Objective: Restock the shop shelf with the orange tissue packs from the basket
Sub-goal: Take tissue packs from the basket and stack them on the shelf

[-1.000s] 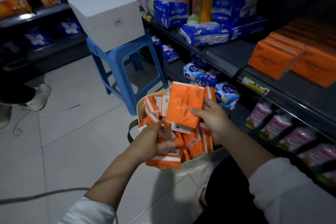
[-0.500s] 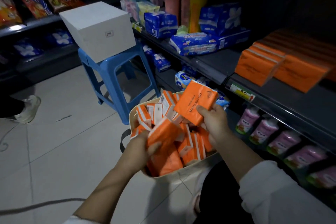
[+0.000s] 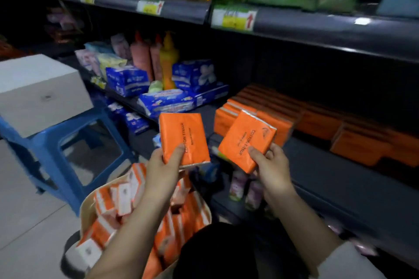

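My left hand (image 3: 162, 166) grips an orange tissue pack (image 3: 184, 137) by its lower edge, thumb across the front. My right hand (image 3: 273, 166) holds a second orange tissue pack (image 3: 246, 138), tilted, just in front of the dark shelf (image 3: 340, 172). Both packs are raised above the beige basket (image 3: 89, 203), which is full of several more orange packs and sits on the floor below my arms. Rows of orange packs (image 3: 317, 118) stand on the shelf to the right of the held packs.
A blue plastic stool (image 3: 52, 149) carrying a white box (image 3: 38, 90) stands at the left. Blue tissue bags (image 3: 167, 99) and bottles (image 3: 156, 59) fill the shelf's left part. Pink packs (image 3: 238, 184) sit on the shelf below. An upper shelf (image 3: 294, 27) overhangs.
Both hands have risen out of the basket, each with an orange pack. My left hand took a pack from the pile. The view has tilted up toward the shelf.
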`<state>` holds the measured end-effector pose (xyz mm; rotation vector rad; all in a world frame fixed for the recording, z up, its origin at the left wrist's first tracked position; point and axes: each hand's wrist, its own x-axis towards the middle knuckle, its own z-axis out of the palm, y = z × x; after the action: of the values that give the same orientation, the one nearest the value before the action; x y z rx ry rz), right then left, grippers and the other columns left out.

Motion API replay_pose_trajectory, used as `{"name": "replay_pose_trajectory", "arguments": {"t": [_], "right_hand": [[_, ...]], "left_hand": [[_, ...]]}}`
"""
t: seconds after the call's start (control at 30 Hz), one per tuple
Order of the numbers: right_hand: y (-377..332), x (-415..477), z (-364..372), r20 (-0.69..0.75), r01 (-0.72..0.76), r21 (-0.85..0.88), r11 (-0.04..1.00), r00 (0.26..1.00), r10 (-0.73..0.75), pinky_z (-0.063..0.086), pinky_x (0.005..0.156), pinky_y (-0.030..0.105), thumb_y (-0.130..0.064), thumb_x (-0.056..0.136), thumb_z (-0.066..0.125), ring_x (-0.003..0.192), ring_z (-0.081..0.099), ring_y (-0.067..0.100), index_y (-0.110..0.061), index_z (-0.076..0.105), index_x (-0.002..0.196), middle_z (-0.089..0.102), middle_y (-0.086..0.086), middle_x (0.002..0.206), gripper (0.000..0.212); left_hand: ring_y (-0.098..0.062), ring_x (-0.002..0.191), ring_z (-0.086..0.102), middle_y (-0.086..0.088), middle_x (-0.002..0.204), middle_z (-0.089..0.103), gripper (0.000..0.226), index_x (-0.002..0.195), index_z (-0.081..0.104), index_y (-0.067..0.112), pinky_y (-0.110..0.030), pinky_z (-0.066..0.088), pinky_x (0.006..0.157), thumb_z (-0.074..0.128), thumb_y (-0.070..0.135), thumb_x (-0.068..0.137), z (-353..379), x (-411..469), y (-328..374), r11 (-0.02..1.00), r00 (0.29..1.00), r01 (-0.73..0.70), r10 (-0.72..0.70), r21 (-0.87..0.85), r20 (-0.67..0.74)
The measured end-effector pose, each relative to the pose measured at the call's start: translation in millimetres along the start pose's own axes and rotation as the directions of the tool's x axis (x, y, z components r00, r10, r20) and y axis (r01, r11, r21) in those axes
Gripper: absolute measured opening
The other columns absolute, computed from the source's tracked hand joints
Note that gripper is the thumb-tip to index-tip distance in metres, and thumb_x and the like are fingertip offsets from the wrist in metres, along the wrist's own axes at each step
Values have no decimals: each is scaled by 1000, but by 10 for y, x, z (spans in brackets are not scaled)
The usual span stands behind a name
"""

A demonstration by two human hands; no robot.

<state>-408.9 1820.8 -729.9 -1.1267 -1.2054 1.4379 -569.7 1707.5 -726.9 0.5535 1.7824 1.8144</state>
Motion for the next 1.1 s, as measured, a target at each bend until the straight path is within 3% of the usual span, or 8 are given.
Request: {"name": "replay_pose_trajectory", "arguments": {"t": [0.13,0.27,0.37,0.53,0.73,0.87,0.97,1.1], "right_hand": [[-83,205,-578,-101,69,-140,988,991,-84,54,80,35,-6,83,67,86,65,22,-15,57,105,68,9,99,27],[-32,365,-986,-143,104,-343,934,976,-161,43,60,8,-6,82,68,73,56,5,-13,57,116,64,3,97,37],[0,532,-1106,-96,163,-485,859,966,-238,43,73,17,-9,82,68,90,57,12,-16,55,124,62,3,107,45],[48,943,-994,-2,251,-705,664,935,-355,38,89,32,-14,80,68,107,51,27,-14,50,127,61,8,113,51],[87,1316,-656,161,307,-885,350,908,-388,31,94,37,-24,86,62,115,41,24,-22,50,126,54,0,125,42],[173,1408,-575,223,380,-896,231,834,-504,34,86,39,-17,80,69,108,47,31,-19,61,119,56,6,114,40],[202,1421,-593,210,353,-924,148,791,-574,39,82,41,-18,66,81,100,50,32,-21,68,109,57,8,108,45],[164,1377,-653,220,338,-926,167,843,-491,33,94,38,-24,71,79,111,38,26,-28,55,128,46,5,122,62]], "left_hand": [[-20,85,67,-6,94,70,25,88,62,19,-45,55,81,66,43,82,725,-17,-6,998,996,-58,58,-5,62],[-26,93,66,-5,96,70,43,92,61,20,-49,50,91,65,57,71,1217,12,-145,1000,1000,-3,3,-31,0],[-27,96,63,-9,99,67,30,102,60,10,-42,47,94,61,37,88,1373,128,-269,1000,991,14,-16,-15,-135],[-24,93,62,-4,98,65,21,95,56,17,-40,47,94,59,37,89,1426,373,-399,999,963,12,-22,-39,-268],[-25,78,62,-5,90,68,26,88,58,27,-52,51,82,60,53,83,1388,418,-401,999,987,8,-15,-49,-161],[-29,76,61,-5,84,67,34,79,60,42,-61,48,83,59,70,60,1337,444,-393,997,990,37,-45,-62,-135],[-30,80,65,-4,86,70,34,80,61,39,-56,51,81,61,68,62,1309,445,-416,997,994,59,-63,-53,-93],[-25,80,67,-6,88,72,23,90,66,24,-41,51,76,66,46,80,1311,392,-373,995,997,71,-72,-74,-15]]}}
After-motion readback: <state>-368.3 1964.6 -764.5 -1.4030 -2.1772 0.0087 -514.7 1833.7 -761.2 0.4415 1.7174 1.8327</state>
